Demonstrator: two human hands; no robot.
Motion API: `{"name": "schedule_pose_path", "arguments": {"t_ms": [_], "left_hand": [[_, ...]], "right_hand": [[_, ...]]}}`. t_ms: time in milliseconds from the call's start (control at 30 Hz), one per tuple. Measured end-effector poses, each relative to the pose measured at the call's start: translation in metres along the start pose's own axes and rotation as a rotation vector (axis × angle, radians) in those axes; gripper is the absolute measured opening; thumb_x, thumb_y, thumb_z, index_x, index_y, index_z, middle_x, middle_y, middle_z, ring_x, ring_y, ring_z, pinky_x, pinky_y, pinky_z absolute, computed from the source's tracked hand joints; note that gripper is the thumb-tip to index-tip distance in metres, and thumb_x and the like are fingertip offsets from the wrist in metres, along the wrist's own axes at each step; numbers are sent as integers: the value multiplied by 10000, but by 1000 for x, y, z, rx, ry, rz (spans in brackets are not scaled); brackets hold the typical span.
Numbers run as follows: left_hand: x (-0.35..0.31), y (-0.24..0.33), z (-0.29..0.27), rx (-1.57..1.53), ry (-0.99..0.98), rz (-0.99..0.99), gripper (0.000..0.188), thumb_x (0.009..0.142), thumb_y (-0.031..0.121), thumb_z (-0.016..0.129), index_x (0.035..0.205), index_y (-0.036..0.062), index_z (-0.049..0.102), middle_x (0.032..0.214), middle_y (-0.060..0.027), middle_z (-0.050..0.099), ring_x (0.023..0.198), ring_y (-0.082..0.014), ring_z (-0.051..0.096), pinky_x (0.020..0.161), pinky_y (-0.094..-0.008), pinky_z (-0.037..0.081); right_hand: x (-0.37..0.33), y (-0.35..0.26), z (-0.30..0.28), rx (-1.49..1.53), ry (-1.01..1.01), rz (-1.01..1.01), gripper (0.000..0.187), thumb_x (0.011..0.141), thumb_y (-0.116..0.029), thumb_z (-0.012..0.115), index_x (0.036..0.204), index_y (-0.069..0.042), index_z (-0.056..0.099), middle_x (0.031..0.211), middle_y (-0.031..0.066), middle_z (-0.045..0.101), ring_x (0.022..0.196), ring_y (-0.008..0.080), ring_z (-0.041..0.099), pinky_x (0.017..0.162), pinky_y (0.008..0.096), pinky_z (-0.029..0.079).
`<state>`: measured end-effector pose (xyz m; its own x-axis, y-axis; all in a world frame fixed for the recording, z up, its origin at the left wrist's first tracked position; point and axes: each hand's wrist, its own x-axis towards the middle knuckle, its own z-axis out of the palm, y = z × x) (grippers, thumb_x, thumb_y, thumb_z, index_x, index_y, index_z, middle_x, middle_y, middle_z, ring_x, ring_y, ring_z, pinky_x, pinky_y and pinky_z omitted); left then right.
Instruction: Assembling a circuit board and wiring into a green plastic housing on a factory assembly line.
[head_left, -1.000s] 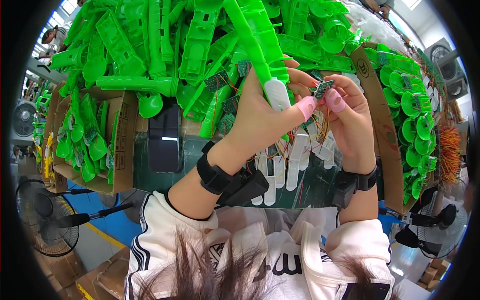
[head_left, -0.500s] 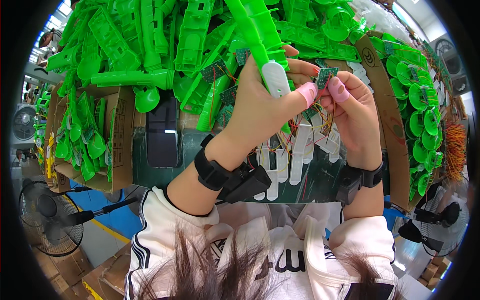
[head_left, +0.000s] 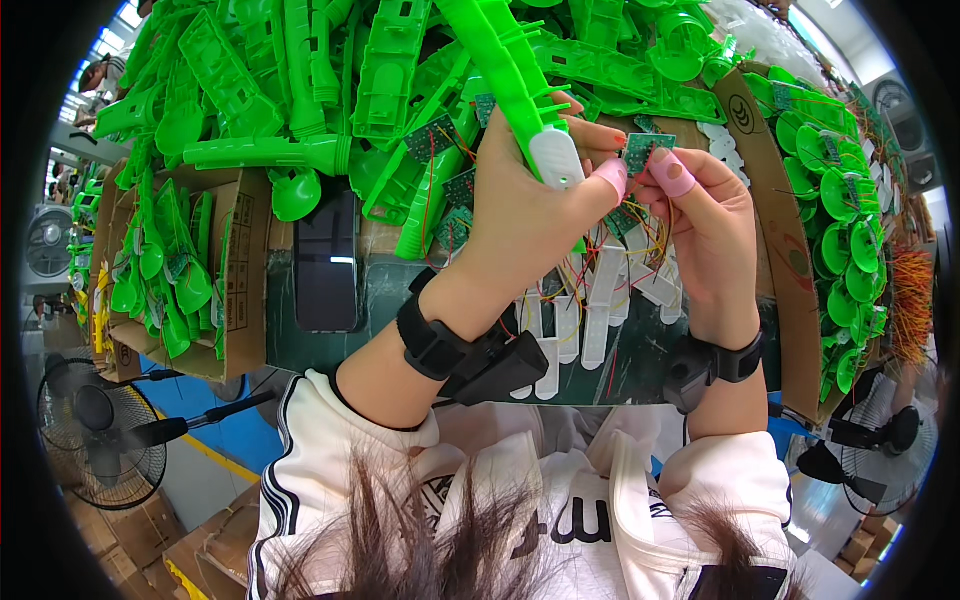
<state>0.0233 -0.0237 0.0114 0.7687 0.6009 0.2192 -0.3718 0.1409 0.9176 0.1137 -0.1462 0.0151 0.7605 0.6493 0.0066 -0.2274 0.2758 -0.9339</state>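
Observation:
My left hand (head_left: 512, 218) is closed round a long green plastic shell (head_left: 497, 68), which tilts up and away to the left. A white oval plastic piece (head_left: 555, 157) sits at the shell's near end, beside my thumb. My right hand (head_left: 714, 215) pinches a small green circuit board (head_left: 642, 150) between thumb and fingertips, close to the left fingertips. Thin red and yellow wires run below the board. Pink covers wrap both thumbs. Beneath my hands, several white perforated strips (head_left: 600, 305) with wires lie on the dark green table (head_left: 385, 300).
Green plastic shells (head_left: 290, 70) are heaped along the back. A black phone (head_left: 327, 265) lies on the left. Cardboard boxes of green parts stand at left (head_left: 245, 245) and right (head_left: 775, 215). More circuit boards (head_left: 432, 138) with wires lie by my left hand. Fans (head_left: 100, 430) stand beyond the table.
The circuit board in my right hand has turned, showing its face more flatly, and has shifted slightly left. The green shell has tipped a little, its white end moving slightly down.

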Motion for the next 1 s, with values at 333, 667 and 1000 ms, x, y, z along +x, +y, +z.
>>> {"name": "schedule_pose_path", "arguments": {"t_ms": [333, 667, 1000], "left_hand": [[1, -5, 1, 96, 17, 79, 425, 674, -43, 616, 1021, -6, 374, 817, -77, 613, 748, -125, 581, 666, -257, 473], [6, -5, -10, -406, -211, -165, 559, 851, 416, 473, 1187, -15, 356, 1060, -160, 541, 808, -184, 567, 721, -316, 470], [0, -8, -7, -321, -239, -192, 478, 815, 311, 342, 1183, 13, 409, 1141, -134, 481, 978, -181, 519, 805, -316, 437]], "right_hand": [[-2, 3, 3, -94, 71, -52, 133, 791, -84, 647, 862, 25, 620, 776, 84, 646, 662, 109, 619, 595, 187, 489], [1, -6, -7, -34, 12, -90, 206, 817, -123, 623, 945, 37, 602, 820, 101, 643, 672, 128, 624, 598, 191, 492], [-5, -10, 3, -4, -120, 111, 204, 828, -133, 606, 946, 32, 591, 822, 102, 641, 676, 117, 626, 591, 182, 502]]}}
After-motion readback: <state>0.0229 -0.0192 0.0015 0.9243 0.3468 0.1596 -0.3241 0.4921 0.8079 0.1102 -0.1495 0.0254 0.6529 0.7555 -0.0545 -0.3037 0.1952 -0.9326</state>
